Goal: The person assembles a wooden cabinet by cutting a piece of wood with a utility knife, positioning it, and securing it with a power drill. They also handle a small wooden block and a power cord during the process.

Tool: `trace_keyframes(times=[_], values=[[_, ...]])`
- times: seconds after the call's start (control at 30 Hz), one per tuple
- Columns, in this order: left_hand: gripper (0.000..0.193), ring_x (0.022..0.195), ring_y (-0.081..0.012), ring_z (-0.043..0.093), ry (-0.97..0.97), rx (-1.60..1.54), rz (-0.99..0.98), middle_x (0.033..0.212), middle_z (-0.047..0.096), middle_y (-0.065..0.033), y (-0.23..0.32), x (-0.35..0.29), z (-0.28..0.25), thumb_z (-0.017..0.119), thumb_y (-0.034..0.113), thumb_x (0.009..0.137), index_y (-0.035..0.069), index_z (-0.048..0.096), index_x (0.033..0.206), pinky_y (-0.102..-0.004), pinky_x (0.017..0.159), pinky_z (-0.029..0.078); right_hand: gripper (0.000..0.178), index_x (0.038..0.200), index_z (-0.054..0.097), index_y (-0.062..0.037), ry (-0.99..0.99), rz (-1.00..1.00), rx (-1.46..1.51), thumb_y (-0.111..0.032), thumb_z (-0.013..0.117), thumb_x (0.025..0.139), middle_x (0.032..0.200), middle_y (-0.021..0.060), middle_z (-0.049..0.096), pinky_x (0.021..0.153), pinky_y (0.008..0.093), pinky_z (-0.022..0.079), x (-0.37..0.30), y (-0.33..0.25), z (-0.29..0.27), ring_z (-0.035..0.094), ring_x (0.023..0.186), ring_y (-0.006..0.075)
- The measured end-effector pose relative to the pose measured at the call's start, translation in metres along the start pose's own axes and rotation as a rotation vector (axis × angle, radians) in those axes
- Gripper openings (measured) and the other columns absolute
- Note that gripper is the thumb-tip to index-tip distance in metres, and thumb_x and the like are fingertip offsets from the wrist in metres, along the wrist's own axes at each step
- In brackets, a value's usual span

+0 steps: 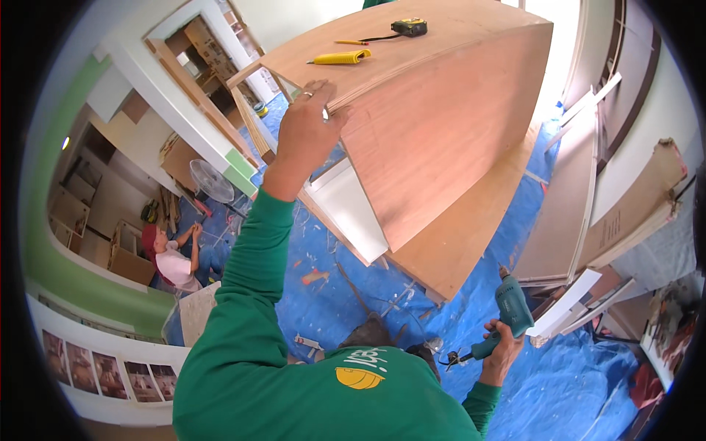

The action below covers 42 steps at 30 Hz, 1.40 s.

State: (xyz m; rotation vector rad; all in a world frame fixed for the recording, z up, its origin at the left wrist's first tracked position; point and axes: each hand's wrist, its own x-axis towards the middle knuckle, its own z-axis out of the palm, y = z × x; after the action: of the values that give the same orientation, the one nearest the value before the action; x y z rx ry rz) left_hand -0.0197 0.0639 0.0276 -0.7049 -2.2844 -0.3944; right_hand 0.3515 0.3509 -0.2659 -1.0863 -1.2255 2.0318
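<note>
My left hand (307, 132), with a ring on one finger, grips the near upper corner of a plywood cabinet (448, 125), its fingers over the top edge. A small pale spot shows beside the fingers; I cannot make out what it is. Low on the right, my right hand (503, 351) is wrapped round the handle of a teal power drill (513, 305), which points up and away, apart from the cabinet. On the cabinet's top lie a yellow tool or folded yellow piece (342, 57), a pencil (353, 42) and a black-and-yellow tape measure (409, 27).
Blue plastic sheeting (312, 253) covers the floor. Large boards (562, 198) lean along the right wall, with offcuts (566, 305) below them. At the left, another person (180, 257) sits low near a standing fan (212, 180). A white panel (346, 206) shows inside the cabinet.
</note>
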Motion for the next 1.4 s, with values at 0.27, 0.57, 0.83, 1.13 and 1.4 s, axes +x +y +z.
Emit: trace_keyframes(times=[0.27, 0.57, 0.83, 1.13, 1.4], values=[[0.043, 0.137, -0.0393, 0.058, 0.090, -0.038, -0.029, 0.138, 0.067, -0.0247, 0.004, 0.002, 0.024, 0.075, 0.025, 0.096, 0.000, 0.071, 0.130, -0.0460, 0.118, 0.042, 0.049, 0.127, 0.055, 0.0009, -0.115, 0.107, -0.023, -0.002, 0.073, 0.081, 0.093, 0.0146, 0.070, 0.057, 0.0332, 0.057, 0.021, -0.008, 0.000, 0.072, 0.071, 0.0237], [0.077, 0.146, -0.0486, 0.042, 0.144, -0.147, -0.134, 0.156, 0.045, -0.0324, 0.049, -0.138, 0.074, 0.076, 0.018, 0.095, -0.007, 0.038, 0.156, -0.0544, 0.122, 0.033, 0.049, 0.126, 0.055, 0.0007, -0.062, 0.028, -0.055, -0.002, 0.072, 0.080, 0.090, 0.0140, 0.071, 0.058, 0.0338, 0.058, 0.031, -0.017, -0.015, 0.074, 0.071, 0.0244], [0.052, 0.116, -0.0394, 0.068, -1.645, -0.747, -0.449, 0.127, 0.071, -0.0219, 0.035, -0.545, 0.119, 0.070, 0.046, 0.098, 0.008, 0.071, 0.132, -0.0464, 0.102, 0.052, 0.050, 0.126, 0.056, 0.0011, 0.021, 0.074, -0.109, -0.002, 0.073, 0.080, 0.089, 0.0134, 0.070, 0.056, 0.0340, 0.057, 0.040, -0.011, -0.051, 0.073, 0.067, 0.0253], [0.042, 0.096, -0.0393, 0.072, -1.216, -0.471, -0.519, 0.101, 0.074, -0.0218, 0.035, -0.615, 0.159, 0.056, 0.042, 0.105, 0.003, 0.072, 0.104, -0.0529, 0.082, 0.053, 0.053, 0.129, 0.055, 0.0005, 0.072, 0.064, -0.108, -0.007, 0.070, 0.079, 0.092, 0.0136, 0.067, 0.053, 0.0336, 0.055, 0.039, 0.003, -0.077, 0.071, 0.066, 0.0243], [0.054, 0.089, -0.0387, 0.071, -1.569, -0.725, -0.621, 0.091, 0.072, -0.0230, 0.062, -0.552, 0.097, 0.055, 0.053, 0.106, 0.002, 0.072, 0.099, -0.0511, 0.078, 0.052, 0.051, 0.131, 0.054, 0.0029, 0.052, -0.086, -0.142, -0.008, 0.068, 0.083, 0.091, 0.0146, 0.069, 0.056, 0.0332, 0.056, 0.052, -0.027, -0.060, 0.071, 0.068, 0.0234]])
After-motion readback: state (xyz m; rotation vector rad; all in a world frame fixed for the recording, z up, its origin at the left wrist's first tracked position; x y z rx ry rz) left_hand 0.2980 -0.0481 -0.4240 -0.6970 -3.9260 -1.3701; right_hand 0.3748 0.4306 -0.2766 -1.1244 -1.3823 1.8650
